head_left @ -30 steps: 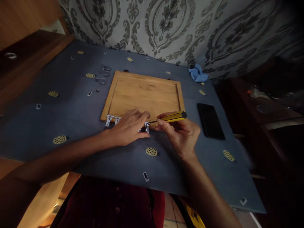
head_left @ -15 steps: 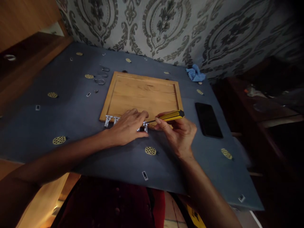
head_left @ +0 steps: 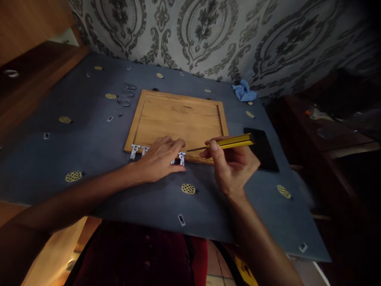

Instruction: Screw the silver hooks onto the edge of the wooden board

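My left hand (head_left: 160,159) lies flat, fingers spread, pinning what looks like a metal hinge (head_left: 182,157) steady against the near edge of the wooden panel (head_left: 178,119). Just right of it, my right hand (head_left: 233,165) grips the yellow screwdriver (head_left: 230,142), its tip aimed at that hinge.

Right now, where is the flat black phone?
In the head view, the flat black phone lies right of the wooden board, behind the right hand's yellow-handled screwdriver.

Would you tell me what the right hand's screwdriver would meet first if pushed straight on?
The screwdriver would probably meet the metal bracket on the board's near edge, beside the left hand; depth is unclear.
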Available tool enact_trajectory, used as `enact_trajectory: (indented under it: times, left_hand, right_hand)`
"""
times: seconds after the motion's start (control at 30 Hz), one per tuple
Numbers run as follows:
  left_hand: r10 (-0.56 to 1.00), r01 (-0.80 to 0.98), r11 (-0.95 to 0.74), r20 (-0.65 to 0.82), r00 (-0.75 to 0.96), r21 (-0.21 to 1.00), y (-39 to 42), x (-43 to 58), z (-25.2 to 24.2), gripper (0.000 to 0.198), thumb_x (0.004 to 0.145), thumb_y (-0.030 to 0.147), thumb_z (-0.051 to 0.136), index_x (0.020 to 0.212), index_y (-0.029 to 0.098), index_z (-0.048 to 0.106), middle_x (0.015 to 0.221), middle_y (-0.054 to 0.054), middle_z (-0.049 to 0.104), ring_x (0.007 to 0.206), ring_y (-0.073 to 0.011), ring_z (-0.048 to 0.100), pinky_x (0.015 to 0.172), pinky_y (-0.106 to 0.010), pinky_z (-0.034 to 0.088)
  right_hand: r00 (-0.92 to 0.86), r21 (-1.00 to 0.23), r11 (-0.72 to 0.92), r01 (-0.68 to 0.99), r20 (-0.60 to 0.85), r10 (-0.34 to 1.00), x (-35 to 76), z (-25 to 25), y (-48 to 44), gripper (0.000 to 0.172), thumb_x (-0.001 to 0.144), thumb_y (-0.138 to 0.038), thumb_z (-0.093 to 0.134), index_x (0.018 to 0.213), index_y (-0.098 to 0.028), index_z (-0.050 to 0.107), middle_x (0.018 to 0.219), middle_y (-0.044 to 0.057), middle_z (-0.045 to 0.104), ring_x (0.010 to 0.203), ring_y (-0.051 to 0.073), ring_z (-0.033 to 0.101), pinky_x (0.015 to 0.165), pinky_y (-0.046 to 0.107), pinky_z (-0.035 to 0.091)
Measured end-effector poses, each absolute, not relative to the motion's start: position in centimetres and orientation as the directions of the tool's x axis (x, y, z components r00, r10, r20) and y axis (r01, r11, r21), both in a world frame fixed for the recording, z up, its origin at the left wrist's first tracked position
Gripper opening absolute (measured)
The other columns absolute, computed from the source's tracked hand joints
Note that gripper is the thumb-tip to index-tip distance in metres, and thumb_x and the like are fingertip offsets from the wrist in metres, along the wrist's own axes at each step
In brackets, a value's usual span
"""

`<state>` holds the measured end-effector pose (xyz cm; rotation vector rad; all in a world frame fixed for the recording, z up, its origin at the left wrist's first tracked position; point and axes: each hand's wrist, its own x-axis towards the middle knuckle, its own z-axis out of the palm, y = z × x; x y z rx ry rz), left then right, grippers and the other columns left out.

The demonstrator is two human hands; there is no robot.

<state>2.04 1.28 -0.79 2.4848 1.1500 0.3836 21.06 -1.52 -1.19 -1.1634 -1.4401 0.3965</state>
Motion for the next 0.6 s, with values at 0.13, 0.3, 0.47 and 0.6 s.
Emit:
enact_trajectory:
  times: [0.13,0.3,0.47,0.6]
  left_hand:
    - [0.767,0.667,-0.608,0.104,0.633,0.431,1.29,1.96,-0.98,0.049,0.084,0.038,0.079,0.118,0.016,0.05,0.109,-0.01,0.064,0.107,-0.0301,0.06,0.092,-0.042,0.048]
    - [0.767,0.669,-0.603,0.086,0.636,0.435,1.28,1.95,-0.86,0.05,0.084,0.037,0.079,0.118,0.015,0.05,0.11,-0.011,0.064,0.109,-0.0307,0.059,0.092,-0.043,0.048]
    - [0.767,0.672,-0.599,0.073,0.637,0.435,1.24,1.99,-0.68,0.048,0.085,0.036,0.079,0.117,0.015,0.05,0.109,-0.011,0.064,0.109,-0.0312,0.059,0.092,-0.043,0.047]
    - [0.774,0.682,-0.588,0.056,0.631,0.435,1.19,2.06,-0.49,0.049,0.084,0.036,0.079,0.118,0.015,0.05,0.11,-0.011,0.063,0.111,-0.0313,0.058,0.093,-0.043,0.047]
  right_hand:
    - [0.111,-0.802,0.404,0.44,0.495,0.862,21.19,-1.99,-1.37,0.021,0.092,-0.042,0.071,0.094,-0.021,0.069,0.078,0.001,0.073,0.068,0.018,0.074,0.059,0.029,0.06]
    - [0.085,-0.811,0.39,0.435,0.468,0.88,20.97,-2.09,-1.37,0.018,0.092,-0.04,0.07,0.095,-0.022,0.068,0.072,0.0,0.072,0.069,0.018,0.074,0.062,0.03,0.06]
    - [0.08,-0.817,0.39,0.425,0.463,0.883,20.89,-2.15,-1.31,0.019,0.091,-0.04,0.071,0.094,-0.021,0.069,0.072,0.0,0.072,0.067,0.017,0.073,0.063,0.03,0.06]
    - [0.064,-0.831,0.393,0.394,0.451,0.89,20.8,-2.06,-1.43,0.017,0.091,-0.037,0.073,0.093,-0.021,0.068,0.073,-0.001,0.071,0.065,0.017,0.072,0.064,0.031,0.061]
